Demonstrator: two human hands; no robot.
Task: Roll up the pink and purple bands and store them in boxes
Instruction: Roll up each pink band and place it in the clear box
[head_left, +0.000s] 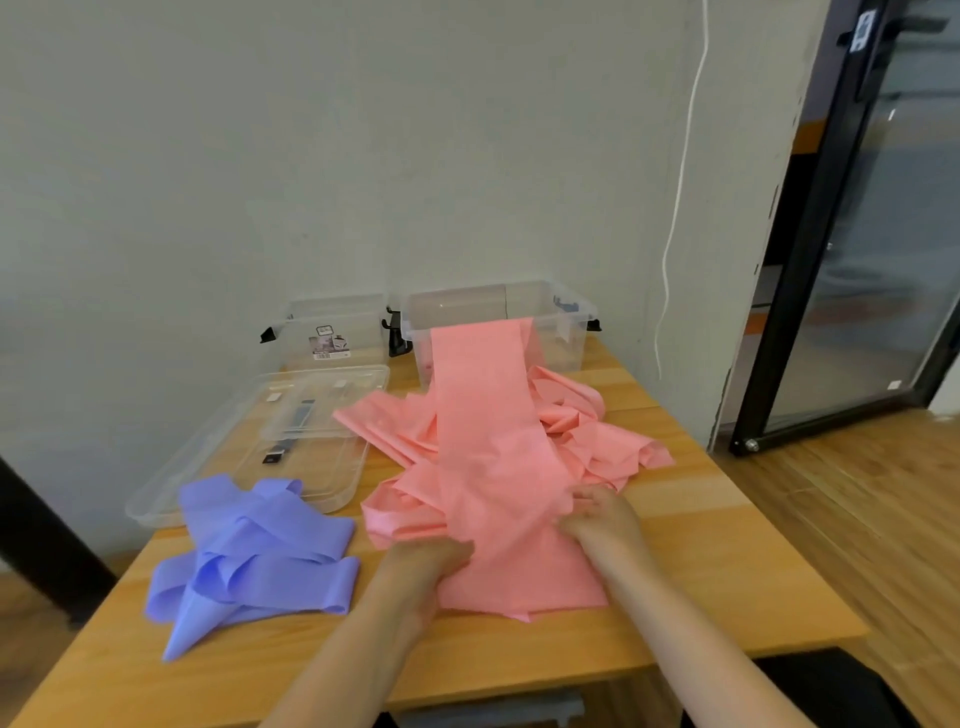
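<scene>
Both forearms extended; left hand (436, 558) and right hand (602, 514) fingers curled gripping pink band (488, 441).

The pink band (488, 441) looks like thin, smooth, matt sheet, soft enough to crumple into folds; the purple band (260, 551) is the same kind of stuff with a faint sheen along its creases; both boxes (498, 317) and the lid (249, 441) are clear, glossy hard plastic with black clips; the bench (701, 545) is pale wood, smooth, lightly satin; the wall (260, 156) is matt painted plaster.
</scene>
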